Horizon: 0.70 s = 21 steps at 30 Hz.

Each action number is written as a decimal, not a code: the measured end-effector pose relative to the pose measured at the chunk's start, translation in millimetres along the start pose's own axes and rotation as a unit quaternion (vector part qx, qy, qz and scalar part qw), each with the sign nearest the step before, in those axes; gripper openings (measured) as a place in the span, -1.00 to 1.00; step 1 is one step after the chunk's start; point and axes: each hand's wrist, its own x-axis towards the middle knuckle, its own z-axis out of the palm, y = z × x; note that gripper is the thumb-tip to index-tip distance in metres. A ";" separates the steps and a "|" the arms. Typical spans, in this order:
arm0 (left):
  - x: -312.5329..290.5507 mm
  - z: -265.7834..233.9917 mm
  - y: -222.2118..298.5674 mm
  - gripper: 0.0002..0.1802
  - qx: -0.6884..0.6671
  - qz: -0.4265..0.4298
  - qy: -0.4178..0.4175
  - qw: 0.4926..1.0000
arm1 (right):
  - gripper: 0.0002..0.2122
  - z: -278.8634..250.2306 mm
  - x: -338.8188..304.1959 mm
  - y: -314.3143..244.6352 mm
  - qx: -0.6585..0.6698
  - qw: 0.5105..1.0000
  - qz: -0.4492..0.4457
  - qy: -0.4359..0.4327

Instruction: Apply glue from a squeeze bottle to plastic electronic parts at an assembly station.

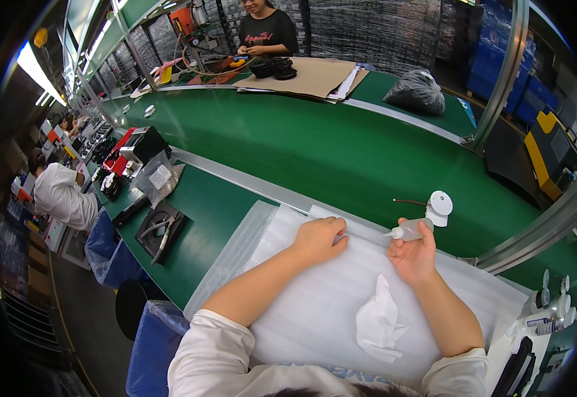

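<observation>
Bottle (412, 229) is gripped by right hand (412, 260) fingers, nozzle (396, 233) aimed at nine o'clock; left hand (318, 241) fingers curled, anything pinched can't be told. Should be squeezed lightly, held steady.

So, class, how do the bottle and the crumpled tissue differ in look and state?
The bottle is held in the right hand, while the tissue lies loose on the white sheet. The bottle is rounded with a narrow tip pointing left; the tissue is creased and irregular. The bottle looks translucent, whereas the tissue is plain white. Both are pale in colour.
</observation>
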 end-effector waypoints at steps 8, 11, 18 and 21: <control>0.6 0.5 -0.6 -0.84 0.008 0.000 0.006 1.000 | -0.63 3.0 -1.7 -1.0 -0.007 1.000 0.004 0.001; -0.4 0.7 -1.2 -0.84 0.007 0.002 0.007 1.000 | -0.63 2.3 -2.6 -1.5 0.005 1.000 0.006 -0.013; -0.1 -0.9 -0.9 -0.84 0.009 0.000 0.006 1.000 | -0.63 1.9 -1.6 -1.1 0.024 0.999 0.004 -0.023; 0.3 0.0 -1.6 -0.84 0.012 0.002 0.003 1.000 | -0.63 0.6 -1.3 -1.2 0.023 0.999 0.002 -0.024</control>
